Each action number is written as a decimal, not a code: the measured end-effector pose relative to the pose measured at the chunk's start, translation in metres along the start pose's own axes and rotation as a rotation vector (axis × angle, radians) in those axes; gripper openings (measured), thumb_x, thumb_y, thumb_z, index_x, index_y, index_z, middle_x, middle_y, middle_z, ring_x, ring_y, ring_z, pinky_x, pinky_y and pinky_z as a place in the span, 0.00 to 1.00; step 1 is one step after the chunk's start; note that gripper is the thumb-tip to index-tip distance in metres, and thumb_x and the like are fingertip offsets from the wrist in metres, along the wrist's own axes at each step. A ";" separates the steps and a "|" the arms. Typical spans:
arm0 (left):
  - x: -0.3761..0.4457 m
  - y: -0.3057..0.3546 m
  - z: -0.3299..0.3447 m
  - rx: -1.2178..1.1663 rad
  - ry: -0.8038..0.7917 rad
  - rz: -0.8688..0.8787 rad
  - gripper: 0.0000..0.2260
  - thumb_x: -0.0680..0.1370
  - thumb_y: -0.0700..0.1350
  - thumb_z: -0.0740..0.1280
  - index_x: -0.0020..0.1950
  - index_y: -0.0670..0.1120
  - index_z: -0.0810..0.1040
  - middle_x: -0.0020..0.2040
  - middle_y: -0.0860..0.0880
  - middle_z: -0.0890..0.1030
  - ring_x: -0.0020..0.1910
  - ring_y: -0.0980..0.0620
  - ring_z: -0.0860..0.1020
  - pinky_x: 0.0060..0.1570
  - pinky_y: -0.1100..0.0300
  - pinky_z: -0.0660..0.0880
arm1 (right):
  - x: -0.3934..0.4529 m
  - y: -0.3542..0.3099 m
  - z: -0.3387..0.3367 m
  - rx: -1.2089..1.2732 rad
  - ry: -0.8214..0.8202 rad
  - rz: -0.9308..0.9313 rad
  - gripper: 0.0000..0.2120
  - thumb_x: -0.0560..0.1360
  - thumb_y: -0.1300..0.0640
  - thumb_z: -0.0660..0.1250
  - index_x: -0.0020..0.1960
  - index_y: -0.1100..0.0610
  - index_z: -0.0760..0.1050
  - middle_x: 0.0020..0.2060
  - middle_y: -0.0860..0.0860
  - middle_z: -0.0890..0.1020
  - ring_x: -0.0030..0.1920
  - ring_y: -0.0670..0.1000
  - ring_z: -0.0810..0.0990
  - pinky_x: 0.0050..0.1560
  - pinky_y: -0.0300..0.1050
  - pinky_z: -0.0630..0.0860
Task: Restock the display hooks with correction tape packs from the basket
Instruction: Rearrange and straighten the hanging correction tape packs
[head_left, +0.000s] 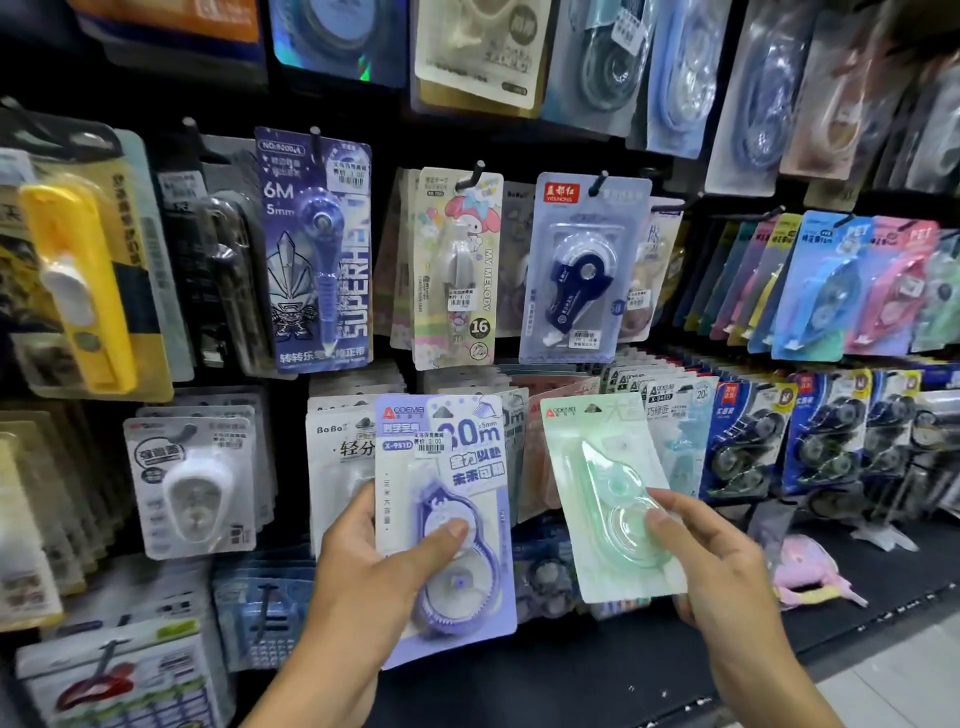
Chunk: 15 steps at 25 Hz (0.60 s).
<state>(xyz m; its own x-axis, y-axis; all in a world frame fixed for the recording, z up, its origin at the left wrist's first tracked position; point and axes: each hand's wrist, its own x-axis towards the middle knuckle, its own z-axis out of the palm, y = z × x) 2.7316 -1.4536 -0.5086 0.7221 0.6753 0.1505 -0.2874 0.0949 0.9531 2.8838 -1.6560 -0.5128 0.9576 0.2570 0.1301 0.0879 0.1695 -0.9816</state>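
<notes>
1. Head view: A person's left hand (379, 566) gripped a lavender correction tape pack (447, 525), the thumb pressed across the blister front and the fingers hidden behind the card, holding it upright before a stocked display wall.
2. The right hand (722, 561) pinched a mint-green correction tape pack (610, 493) by its lower right part, thumb on the clear blister, the card tilted slightly with its top leaning toward the lavender pack.
3. The two packs were held side by side, close but apart, the green one just right of the left hand's grip.
4. Directly above the left hand hung a purple superhero pack (317, 249); above the gap between the hands hung a My Melody pack (460, 270) and a pale blue pack with a navy dispenser (579, 270), each on a black hook.
5. Beyond the right hand's grip, a row of dark blue multi-packs (748, 436) stood along the shelf; behind both held packs were more hanging cards.
</notes>
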 end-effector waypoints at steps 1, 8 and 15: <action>-0.001 0.000 0.000 0.003 0.008 0.000 0.19 0.69 0.36 0.77 0.57 0.52 0.84 0.51 0.49 0.89 0.50 0.48 0.88 0.50 0.51 0.79 | 0.000 0.001 -0.001 0.011 0.004 -0.004 0.11 0.77 0.61 0.70 0.47 0.46 0.86 0.41 0.48 0.88 0.23 0.39 0.75 0.21 0.29 0.67; -0.002 0.010 0.005 0.021 0.045 -0.017 0.16 0.74 0.34 0.75 0.58 0.50 0.83 0.52 0.49 0.89 0.51 0.47 0.87 0.58 0.46 0.79 | 0.022 0.000 0.009 -0.083 0.019 -0.016 0.07 0.77 0.58 0.72 0.51 0.47 0.85 0.50 0.48 0.87 0.38 0.42 0.82 0.34 0.35 0.77; 0.001 0.010 0.015 0.011 0.016 -0.072 0.13 0.79 0.36 0.70 0.58 0.51 0.83 0.53 0.52 0.88 0.53 0.51 0.87 0.57 0.49 0.79 | -0.008 0.016 0.036 -0.390 -0.308 -0.178 0.25 0.71 0.43 0.74 0.64 0.33 0.69 0.67 0.38 0.75 0.61 0.44 0.80 0.57 0.40 0.77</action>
<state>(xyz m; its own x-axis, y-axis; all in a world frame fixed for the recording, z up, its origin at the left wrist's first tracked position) 2.7388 -1.4629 -0.4950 0.7305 0.6784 0.0779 -0.2286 0.1356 0.9640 2.8676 -1.6215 -0.5242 0.7991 0.5338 0.2766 0.3934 -0.1162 -0.9120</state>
